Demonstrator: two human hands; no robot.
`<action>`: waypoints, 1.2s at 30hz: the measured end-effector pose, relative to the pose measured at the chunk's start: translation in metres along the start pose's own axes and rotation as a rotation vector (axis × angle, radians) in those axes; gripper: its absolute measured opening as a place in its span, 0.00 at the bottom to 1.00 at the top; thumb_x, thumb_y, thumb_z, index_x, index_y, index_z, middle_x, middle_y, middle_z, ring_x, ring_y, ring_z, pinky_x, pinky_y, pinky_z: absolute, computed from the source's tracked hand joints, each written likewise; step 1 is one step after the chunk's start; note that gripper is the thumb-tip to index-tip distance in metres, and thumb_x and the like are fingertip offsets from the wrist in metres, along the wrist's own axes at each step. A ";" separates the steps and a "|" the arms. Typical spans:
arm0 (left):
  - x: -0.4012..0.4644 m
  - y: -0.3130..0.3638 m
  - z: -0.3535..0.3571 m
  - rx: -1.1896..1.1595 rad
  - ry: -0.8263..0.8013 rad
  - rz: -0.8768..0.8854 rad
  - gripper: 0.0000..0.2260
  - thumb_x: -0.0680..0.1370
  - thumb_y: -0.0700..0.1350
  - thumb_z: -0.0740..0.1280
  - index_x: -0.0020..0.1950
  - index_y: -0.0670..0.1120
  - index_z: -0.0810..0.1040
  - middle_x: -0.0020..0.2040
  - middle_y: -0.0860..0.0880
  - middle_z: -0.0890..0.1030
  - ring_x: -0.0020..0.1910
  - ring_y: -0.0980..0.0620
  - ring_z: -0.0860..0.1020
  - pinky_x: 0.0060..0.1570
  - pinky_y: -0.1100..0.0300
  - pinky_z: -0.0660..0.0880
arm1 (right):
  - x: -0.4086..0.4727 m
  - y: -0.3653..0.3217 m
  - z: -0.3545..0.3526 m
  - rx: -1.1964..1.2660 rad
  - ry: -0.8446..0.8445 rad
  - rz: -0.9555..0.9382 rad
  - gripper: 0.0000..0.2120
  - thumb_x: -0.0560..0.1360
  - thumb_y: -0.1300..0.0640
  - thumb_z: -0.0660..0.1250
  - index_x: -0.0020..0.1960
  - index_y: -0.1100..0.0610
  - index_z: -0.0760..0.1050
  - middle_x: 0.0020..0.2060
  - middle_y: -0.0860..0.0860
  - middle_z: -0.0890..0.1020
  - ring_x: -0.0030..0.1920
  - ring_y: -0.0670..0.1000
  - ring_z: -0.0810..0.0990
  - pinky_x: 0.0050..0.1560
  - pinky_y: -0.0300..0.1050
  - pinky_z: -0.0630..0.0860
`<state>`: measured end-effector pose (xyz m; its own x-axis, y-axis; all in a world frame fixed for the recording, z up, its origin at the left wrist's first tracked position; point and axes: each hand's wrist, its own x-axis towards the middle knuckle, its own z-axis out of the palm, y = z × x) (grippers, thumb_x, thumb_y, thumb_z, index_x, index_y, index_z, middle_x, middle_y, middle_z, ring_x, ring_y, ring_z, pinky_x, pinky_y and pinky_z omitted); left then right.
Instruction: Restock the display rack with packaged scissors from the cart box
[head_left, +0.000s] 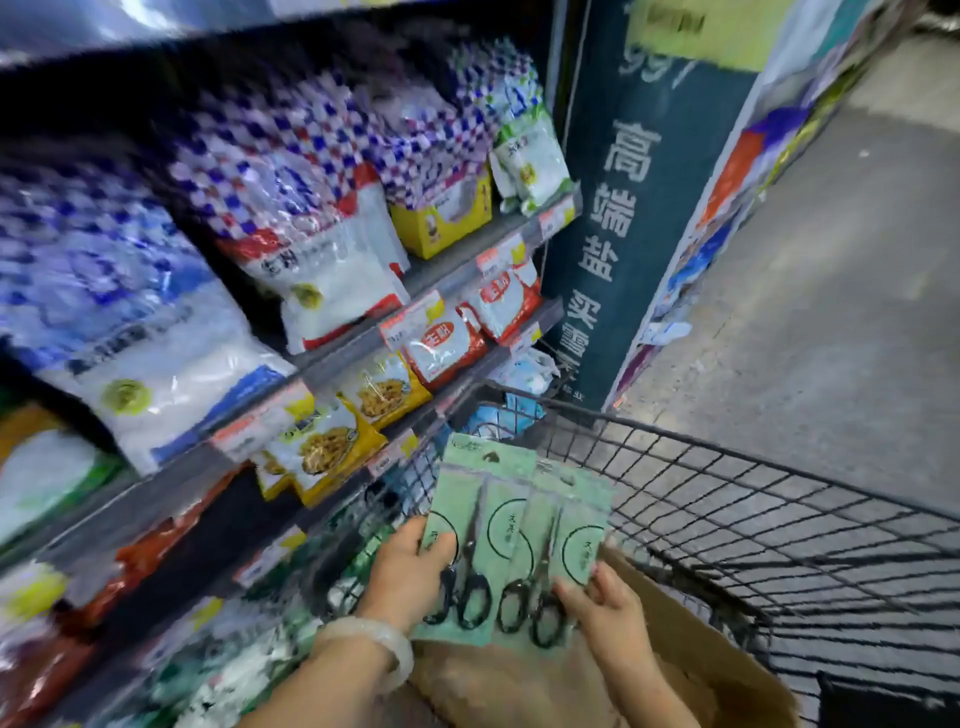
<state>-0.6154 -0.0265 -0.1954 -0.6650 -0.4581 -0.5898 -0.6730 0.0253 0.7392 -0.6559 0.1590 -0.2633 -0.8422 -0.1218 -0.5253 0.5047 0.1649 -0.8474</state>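
On the far left stand the store shelves (291, 364), blurred, filled with white bags with a blue checked pattern (119, 322) on the upper levels. To the right of them are white bags with red edges (332, 280), a yellow carton (441, 218) and, lower, yellow snack bags (322, 447). Price tags (410, 322) run along the shelf edges.

In the near middle the left hand (410, 566), with a pale bangle (374, 644) on its wrist, grips the left side of a green scissors pack (467, 525); the thumb lies on the front of the card. Just to the right, the right hand (602, 608) pinches the lower right corner of a second scissors pack (561, 551), fingers curled around its edge. The two packs overlap a little, side by side and upright, each showing black scissors with round handles. They are held above the cardboard box (675, 623), which sits inside the wire cart (753, 499). The cart's black rim stands between the packs and the lower shelves.

Further right, beyond the cart, a dark end panel with white Chinese characters (618, 218) closes the shelf row. On its right side are colourful packages (727, 218), too blurred to tell. On the far right is the grey floor (841, 291) of the aisle
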 end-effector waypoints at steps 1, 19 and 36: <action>-0.009 -0.001 -0.017 -0.023 0.026 0.037 0.17 0.80 0.48 0.61 0.68 0.47 0.70 0.67 0.50 0.73 0.65 0.48 0.72 0.66 0.53 0.68 | -0.009 -0.014 0.011 -0.024 -0.037 -0.051 0.08 0.72 0.68 0.68 0.48 0.57 0.79 0.43 0.50 0.85 0.46 0.52 0.82 0.52 0.50 0.79; -0.346 -0.317 -0.363 -0.481 0.828 -0.004 0.06 0.78 0.45 0.65 0.51 0.45 0.79 0.51 0.44 0.81 0.55 0.45 0.77 0.54 0.52 0.72 | -0.379 0.035 0.353 -0.510 -0.864 -0.494 0.04 0.72 0.61 0.71 0.44 0.55 0.78 0.45 0.53 0.84 0.48 0.53 0.81 0.55 0.54 0.77; -0.599 -0.557 -0.504 -0.909 1.432 -0.091 0.03 0.78 0.39 0.65 0.47 0.42 0.79 0.49 0.42 0.83 0.50 0.45 0.79 0.60 0.47 0.73 | -0.701 0.174 0.571 -0.702 -1.582 -0.648 0.10 0.73 0.65 0.68 0.50 0.52 0.76 0.50 0.48 0.82 0.47 0.45 0.80 0.54 0.42 0.77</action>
<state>0.3213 -0.2138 -0.0896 0.5081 -0.8179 -0.2698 0.0380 -0.2917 0.9558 0.1300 -0.2856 -0.0866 0.3035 -0.9481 -0.0948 -0.2963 0.0007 -0.9551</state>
